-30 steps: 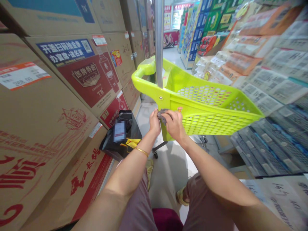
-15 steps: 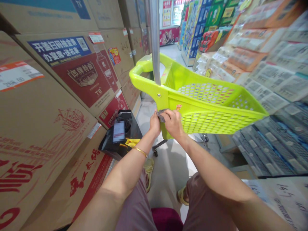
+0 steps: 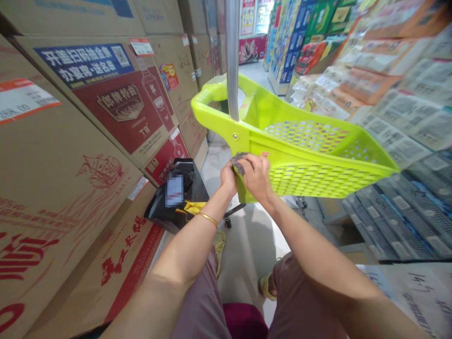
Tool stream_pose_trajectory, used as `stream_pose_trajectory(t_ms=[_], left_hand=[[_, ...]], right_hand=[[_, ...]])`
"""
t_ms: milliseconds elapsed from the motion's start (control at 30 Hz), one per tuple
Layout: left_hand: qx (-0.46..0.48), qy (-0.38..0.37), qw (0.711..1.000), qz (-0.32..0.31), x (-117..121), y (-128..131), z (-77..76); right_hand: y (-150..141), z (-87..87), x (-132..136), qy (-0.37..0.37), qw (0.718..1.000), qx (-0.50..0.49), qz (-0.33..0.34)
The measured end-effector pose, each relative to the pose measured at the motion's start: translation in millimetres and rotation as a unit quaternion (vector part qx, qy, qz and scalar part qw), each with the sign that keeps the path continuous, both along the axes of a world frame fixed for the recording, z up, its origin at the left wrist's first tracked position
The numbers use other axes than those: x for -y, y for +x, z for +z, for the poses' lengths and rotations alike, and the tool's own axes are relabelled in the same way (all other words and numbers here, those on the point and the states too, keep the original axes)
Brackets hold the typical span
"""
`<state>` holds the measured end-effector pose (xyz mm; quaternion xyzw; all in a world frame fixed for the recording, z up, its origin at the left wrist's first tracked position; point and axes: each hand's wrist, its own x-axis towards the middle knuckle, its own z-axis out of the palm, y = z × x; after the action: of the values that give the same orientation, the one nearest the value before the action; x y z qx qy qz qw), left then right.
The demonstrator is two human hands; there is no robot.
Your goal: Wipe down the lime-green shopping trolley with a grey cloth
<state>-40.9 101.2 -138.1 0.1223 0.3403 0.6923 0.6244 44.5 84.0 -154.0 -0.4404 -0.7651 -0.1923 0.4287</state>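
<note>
A lime-green plastic shopping cart (image 3: 310, 153) with slotted sides stands in front of me, its handle loop to the left. My right hand (image 3: 257, 175) is closed on a crumpled grey cloth (image 3: 240, 162) and presses it on the cart's side, below a bolt and beside a small red sticker (image 3: 264, 154). My left hand (image 3: 229, 178) wraps the rear edge of the cart just left of the cloth; its fingers are mostly hidden behind that edge. The cloth touches or nearly touches my left thumb.
A metal pole (image 3: 233, 61) rises beside the cart's handle. Stacked cartons (image 3: 127, 113) line the left, with a black bag (image 3: 190, 183) on the floor before them. Packaged goods (image 3: 402, 103) are piled on the right. Cart casters (image 3: 228, 221) stand near my feet.
My right hand and the cloth have shifted slightly up along the cart's side, and more of the cloth shows. The hand now covers part of the sticker. My left hand stays at the edge.
</note>
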Motion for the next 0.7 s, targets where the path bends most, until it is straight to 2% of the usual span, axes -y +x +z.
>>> stream_pose_trajectory(t_ms=[100,200,367,567,700], left_hand=[[0.000,0.009,1.000,0.000,2,2,-1.8],[-0.012,0.017,1.000,0.002,3,3,-6.0],[-0.038,0.029,0.998,0.031,-1,-2,-13.0],[-0.071,0.022,0.997,0.018,-12,-8,-17.1],[-0.097,0.014,0.995,0.031,-14,-10,-18.6]], right_hand=[[-4,19.3,-2,0.004,0.999,-0.036,-0.008],[-8,25.2,-3,0.021,0.998,-0.058,-0.019],[-9,5.9,-2,0.025,0.998,-0.039,-0.033],[-3,-28.2,13,-0.045,0.994,0.093,-0.022],[-2,-30.9,16,-0.049,0.992,0.117,-0.010]])
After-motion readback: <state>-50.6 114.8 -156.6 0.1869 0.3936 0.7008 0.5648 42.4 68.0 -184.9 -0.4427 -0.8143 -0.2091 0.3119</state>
